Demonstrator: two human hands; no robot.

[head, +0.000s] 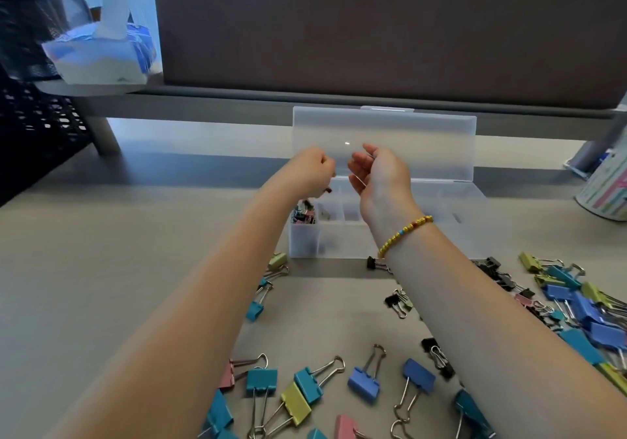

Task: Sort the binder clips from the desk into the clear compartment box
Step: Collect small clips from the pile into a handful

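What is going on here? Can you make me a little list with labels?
Box: clear plastic compartment box, lid up, a few small clips in its left end compartment
Left hand: left hand above the box's left end, fingers curled on a small dark binder clip
Right hand: right hand above the box, fingers loosely curled, holding nothing seen
Wrist: yellow bead bracelet on the right wrist
Desk: grey desk with many loose coloured binder clips still unsorted

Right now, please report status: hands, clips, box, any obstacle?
Left hand above clear box, pinching a small dark clip. Right hand open above the box, empty. Lid up. Many binder clips on desk. No obstacle.
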